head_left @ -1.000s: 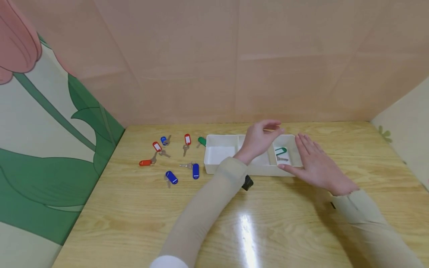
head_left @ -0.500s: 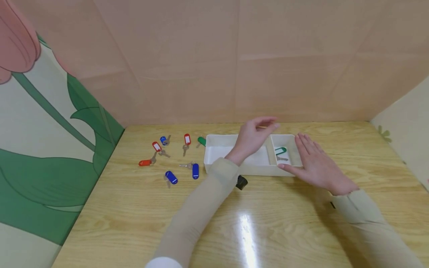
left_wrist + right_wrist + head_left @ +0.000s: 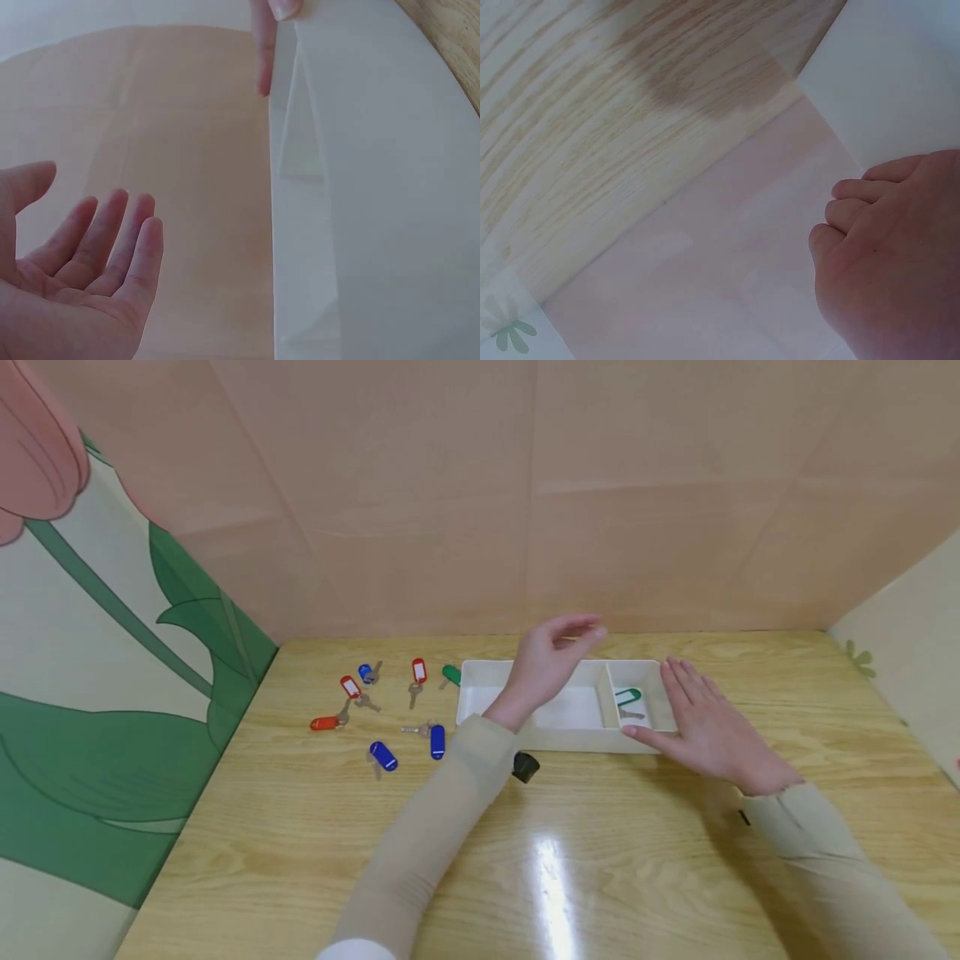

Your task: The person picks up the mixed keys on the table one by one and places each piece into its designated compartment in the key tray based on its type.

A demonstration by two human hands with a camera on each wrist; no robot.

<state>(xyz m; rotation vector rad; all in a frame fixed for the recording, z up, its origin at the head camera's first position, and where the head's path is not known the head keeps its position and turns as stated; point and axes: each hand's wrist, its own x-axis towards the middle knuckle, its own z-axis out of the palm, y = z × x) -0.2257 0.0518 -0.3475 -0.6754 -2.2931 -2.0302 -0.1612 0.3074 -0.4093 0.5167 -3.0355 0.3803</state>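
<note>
While the right hand [image 3: 703, 728] rests straight-fingered against the right end of the white tray [image 3: 577, 741], the left hand [image 3: 542, 665], loosely curved and empty, hovers above it, nearer the tagged keys [image 3: 437, 742] scattered off its left end.

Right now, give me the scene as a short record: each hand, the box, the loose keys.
white box: green-tagged key in right compartment; rest partly hidden
left hand: over the box in head view, fingers loosely bent, holding nothing
right hand: against the box's right end
keys left of box: three with red tags, three blue, one green
</note>
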